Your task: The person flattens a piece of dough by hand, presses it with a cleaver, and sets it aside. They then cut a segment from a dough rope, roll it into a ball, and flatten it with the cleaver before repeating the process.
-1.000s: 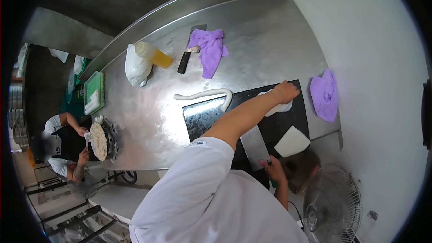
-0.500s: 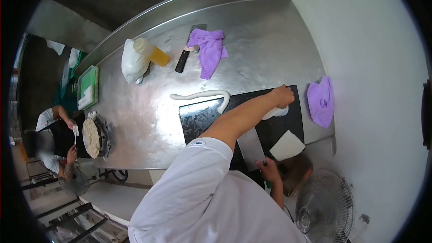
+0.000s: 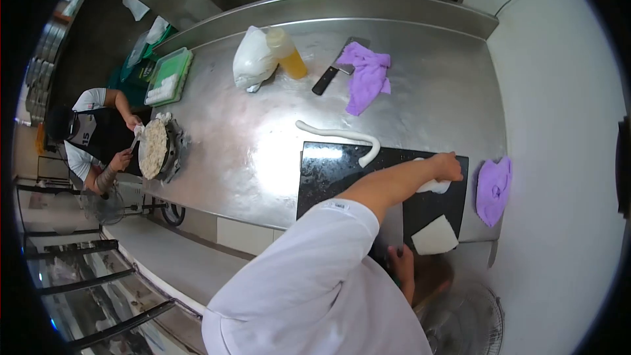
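My left hand (image 3: pixel 447 167) reaches across a black cutting board (image 3: pixel 328 171) and presses on a lump of white dough (image 3: pixel 435 187) at the board's right end. A long dough rope (image 3: pixel 342 135) runs from the board's far edge onto the steel table (image 3: pixel 250 151). My right hand (image 3: pixel 401 265) sits at the near edge, closed around the handle of a cleaver. The cleaver's blade (image 3: pixel 394 222) lies flat on the board, partly hidden under my left arm. A flat white piece (image 3: pixel 434 236) rests at the board's near right corner.
A purple cloth (image 3: pixel 493 190) lies right of the board. At the back sit another purple cloth (image 3: pixel 367 75), a second cleaver (image 3: pixel 327 80), an oil bottle (image 3: pixel 287 52), a white bag (image 3: pixel 250 59) and a green tray (image 3: pixel 169 75). A co-worker (image 3: pixel 98 135) tends a round pan (image 3: pixel 156 148) at the left. A fan (image 3: pixel 460 322) stands near right.
My head has turned, so the whole table has slid right and down in view. Both hands keep their places on the dough and the cleaver. The co-worker keeps working at the pan.
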Available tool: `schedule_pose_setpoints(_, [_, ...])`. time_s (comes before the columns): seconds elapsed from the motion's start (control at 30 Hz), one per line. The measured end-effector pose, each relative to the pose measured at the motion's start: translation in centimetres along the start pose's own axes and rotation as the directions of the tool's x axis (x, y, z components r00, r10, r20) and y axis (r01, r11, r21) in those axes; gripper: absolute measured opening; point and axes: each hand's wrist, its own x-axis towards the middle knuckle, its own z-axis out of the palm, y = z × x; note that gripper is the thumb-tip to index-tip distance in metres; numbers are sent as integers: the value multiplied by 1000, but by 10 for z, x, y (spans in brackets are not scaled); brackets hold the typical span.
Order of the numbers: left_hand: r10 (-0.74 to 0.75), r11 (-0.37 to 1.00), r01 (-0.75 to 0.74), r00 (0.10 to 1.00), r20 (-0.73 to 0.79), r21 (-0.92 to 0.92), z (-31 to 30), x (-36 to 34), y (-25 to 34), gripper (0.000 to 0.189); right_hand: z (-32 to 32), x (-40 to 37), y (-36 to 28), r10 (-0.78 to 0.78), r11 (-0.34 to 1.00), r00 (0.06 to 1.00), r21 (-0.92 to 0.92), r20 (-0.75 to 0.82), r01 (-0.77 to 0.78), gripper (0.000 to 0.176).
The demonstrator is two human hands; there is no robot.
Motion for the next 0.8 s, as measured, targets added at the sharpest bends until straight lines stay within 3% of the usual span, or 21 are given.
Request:
schedule_pose_setpoints(0.07, [-32,999,32,999,-3,8,3,7,-1,15,1,1,-3,-63,995,997,-83,-53,59,29])
schedule_pose_setpoints(0.2, [49,996,-45,997,-60,78,1,-2,3,19,4,-6,5,-114,993,992,-8,-55,114,30])
schedule_pose_setpoints(0.27, [-51,988,47,998,-25,-145,-23,-19,10,19,4,-14,-7,-76,994,997,80,-30,79,30])
schedule_pose_setpoints(0.3, [-59,987,54,998,-28,-149,-34,-27,13,19,6,-16,-9,-75,994,997,72,-24,77,30])
schedule_pose_setpoints(0.37, [-2,986,-1,1000,-19,-169,-54,-47,15,18,7,-17,-14,-122,986,989,-127,-84,111,29])
schedule_pose_setpoints(0.53, [-133,962,113,989,-66,-249,-94,-113,15,20,9,-10,5,-197,977,975,-104,-98,187,30])
schedule_pose_setpoints(0.6, [-177,883,73,967,-185,-464,-111,-159,11,19,14,-11,3,-180,982,980,-77,-81,174,31])
schedule_pose_setpoints(0.67, [-208,871,59,944,-258,-488,-112,-211,11,11,20,-14,-3,-114,993,985,-35,-131,110,33])
schedule_pose_setpoints(0.73, [-396,723,7,823,-407,-691,-94,-255,8,14,24,-10,4,-94,993,990,-79,-104,86,32])
schedule_pose_setpoints(0.8, [-429,707,-48,764,-481,-706,-82,-316,6,17,36,-7,5,-144,986,970,57,-198,159,32])
